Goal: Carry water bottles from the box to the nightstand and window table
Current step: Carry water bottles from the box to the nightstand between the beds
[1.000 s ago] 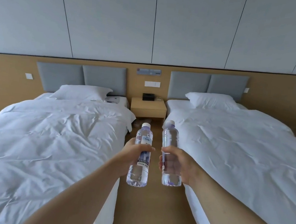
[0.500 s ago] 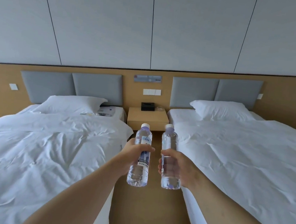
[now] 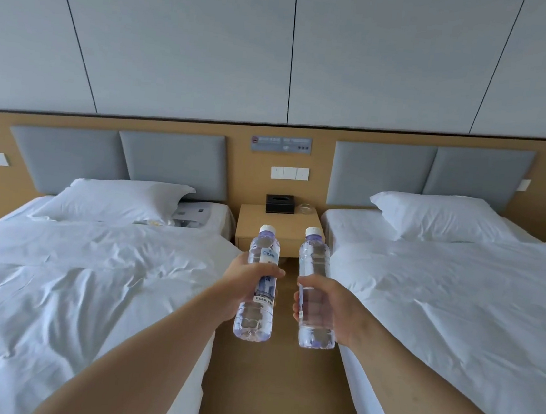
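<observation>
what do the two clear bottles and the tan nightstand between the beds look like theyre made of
Clear water bottle in the left hand: seemingly thin glossy plastic, see-through with ribbed walls, a white screw cap and a printed label. Clear water bottle in the right hand: same look, no label showing. Tan nightstand: probably matte wood laminate; even colour, grain too faint to confirm.

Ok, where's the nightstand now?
Straight ahead in the head view: the nightstand stands against the wall between the two beds, partly behind both bottles.

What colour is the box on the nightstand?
The box on the nightstand is black, as the head view shows.
</observation>
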Tool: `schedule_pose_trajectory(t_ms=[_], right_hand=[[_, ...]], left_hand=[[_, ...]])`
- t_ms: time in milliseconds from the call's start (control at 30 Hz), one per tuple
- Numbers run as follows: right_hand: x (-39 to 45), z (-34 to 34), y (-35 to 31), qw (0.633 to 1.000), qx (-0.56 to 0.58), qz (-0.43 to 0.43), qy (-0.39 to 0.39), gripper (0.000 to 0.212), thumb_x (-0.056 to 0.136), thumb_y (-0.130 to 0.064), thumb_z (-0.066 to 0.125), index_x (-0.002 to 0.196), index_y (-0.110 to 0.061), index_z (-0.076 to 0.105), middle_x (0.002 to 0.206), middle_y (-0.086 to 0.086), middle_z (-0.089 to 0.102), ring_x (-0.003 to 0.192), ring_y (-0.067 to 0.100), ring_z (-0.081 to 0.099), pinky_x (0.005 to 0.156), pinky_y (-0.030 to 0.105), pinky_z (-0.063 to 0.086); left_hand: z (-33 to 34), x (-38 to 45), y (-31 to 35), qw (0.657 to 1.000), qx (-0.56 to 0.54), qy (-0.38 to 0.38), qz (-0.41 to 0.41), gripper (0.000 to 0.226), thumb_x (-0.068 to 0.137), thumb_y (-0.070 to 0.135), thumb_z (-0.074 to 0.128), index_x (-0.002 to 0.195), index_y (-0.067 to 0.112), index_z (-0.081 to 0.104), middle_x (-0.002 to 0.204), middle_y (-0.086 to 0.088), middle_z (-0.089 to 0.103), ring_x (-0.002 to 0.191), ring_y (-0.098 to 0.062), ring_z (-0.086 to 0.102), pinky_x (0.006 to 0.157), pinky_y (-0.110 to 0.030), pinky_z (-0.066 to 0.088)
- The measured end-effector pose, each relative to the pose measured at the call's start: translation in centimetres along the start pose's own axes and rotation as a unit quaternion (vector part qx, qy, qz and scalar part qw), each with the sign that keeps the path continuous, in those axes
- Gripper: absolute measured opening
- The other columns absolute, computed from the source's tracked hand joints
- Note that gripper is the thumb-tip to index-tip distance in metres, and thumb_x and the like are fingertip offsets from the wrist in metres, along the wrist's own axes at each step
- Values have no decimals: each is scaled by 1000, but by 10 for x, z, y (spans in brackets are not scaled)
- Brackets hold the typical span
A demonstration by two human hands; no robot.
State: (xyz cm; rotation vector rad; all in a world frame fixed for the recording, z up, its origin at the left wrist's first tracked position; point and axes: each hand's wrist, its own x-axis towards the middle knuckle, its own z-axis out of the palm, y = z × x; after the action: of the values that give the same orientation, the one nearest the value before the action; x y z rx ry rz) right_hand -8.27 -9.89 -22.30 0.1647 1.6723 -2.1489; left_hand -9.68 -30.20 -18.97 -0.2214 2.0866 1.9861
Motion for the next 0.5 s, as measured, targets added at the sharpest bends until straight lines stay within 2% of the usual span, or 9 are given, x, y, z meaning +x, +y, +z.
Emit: schedule_pose_trajectory(t_ms=[67, 233, 500], right_hand=[[43, -3, -14, 1000, -10, -3, 10, 67, 67, -35, 89, 120, -5, 63, 93, 16, 72, 77, 27, 71, 73, 39, 59], [142, -6, -59, 999, 3, -11, 46, 80, 60, -35, 93, 126, -3, 61, 95, 17, 73, 79, 28, 71, 77, 41, 59], [271, -11, -112, 998, 42, -16, 54, 78, 68, -29, 89, 133, -8, 51, 95, 18, 72, 80, 31, 71, 81, 45, 59]], left_hand=[[-11, 45, 11, 1000, 9, -5, -2, 52, 80, 20, 85, 121, 17, 52, 101, -19, 72, 74, -26, 73, 69, -42, 64], [-39, 148, 56, 1000, -6, -30, -3, 51, 80, 11, 82, 121, 11, 52, 88, -18, 69, 59, -24, 70, 56, -35, 60], [-63, 290, 104, 1000, 21, -22, -4, 56, 75, 23, 87, 120, 20, 54, 101, -15, 71, 77, -27, 73, 65, -38, 63]])
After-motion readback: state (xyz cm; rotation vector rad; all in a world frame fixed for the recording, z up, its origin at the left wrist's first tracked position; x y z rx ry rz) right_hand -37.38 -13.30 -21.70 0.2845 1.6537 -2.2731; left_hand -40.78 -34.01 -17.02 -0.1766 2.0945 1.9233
